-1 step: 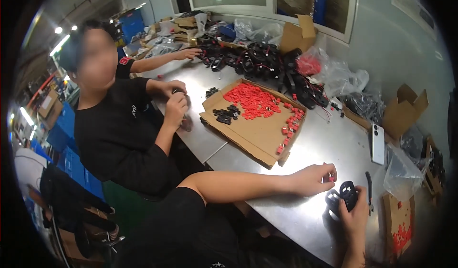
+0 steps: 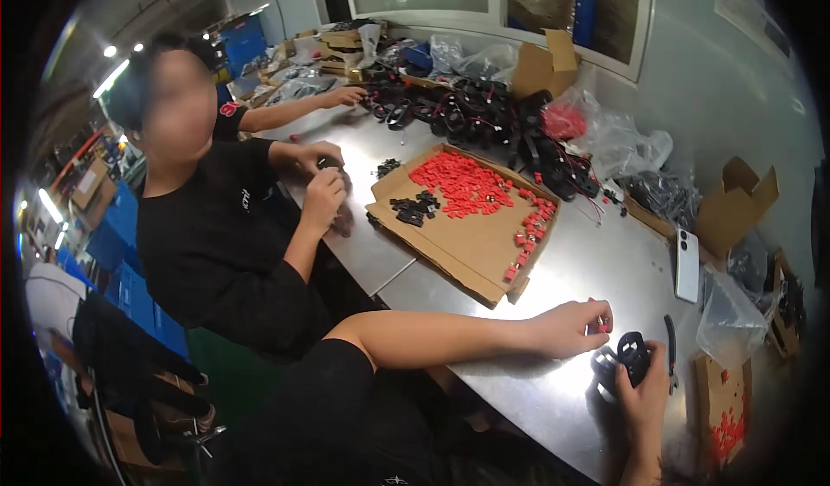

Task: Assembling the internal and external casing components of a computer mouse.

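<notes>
The red piece could be dropped onto the worktop if the pinch of the left hand slackened, and the black shell, near it toward half past four, could be tipped by a one-sided grip. The left arm is laid in from nine o'clock, fingers curled together on the piece; the right hand is held up from six o'clock, fingers clamped on the shell.

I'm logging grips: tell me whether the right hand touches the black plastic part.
Touching: the head view shows the right hand gripping the black plastic part near its lower end.
</notes>
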### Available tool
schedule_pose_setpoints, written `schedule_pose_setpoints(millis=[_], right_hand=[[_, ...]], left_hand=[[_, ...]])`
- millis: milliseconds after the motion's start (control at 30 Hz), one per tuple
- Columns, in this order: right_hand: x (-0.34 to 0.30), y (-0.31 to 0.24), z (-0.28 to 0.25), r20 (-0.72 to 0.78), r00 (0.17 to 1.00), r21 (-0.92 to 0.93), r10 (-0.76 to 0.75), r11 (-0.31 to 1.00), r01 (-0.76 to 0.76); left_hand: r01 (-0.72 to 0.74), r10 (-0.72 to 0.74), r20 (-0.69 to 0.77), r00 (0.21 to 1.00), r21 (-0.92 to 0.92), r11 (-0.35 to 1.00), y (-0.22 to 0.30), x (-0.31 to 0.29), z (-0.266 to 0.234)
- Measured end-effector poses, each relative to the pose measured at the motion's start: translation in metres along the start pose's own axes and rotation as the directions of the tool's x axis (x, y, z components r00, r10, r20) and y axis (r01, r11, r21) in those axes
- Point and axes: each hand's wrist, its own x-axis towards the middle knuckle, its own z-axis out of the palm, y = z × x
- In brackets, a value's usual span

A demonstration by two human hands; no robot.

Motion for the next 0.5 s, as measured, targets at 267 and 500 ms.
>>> schedule_pose_setpoints(millis=[267,500], right_hand=[[0.005,0.035,0.000,-0.219,0.959,0.058,-0.177,0.979,0.194],[0.048,-0.089,0.018,0.182,0.978,0.638,-0.104,0.769,-0.037]], left_hand=[[-0.115,0.123,-0.037,0.992,0.180,0.977,-0.021,0.011,0.018],[-0.086,0.098,-0.066,0.993,0.171,0.981,-0.031,0.005,0.015]])
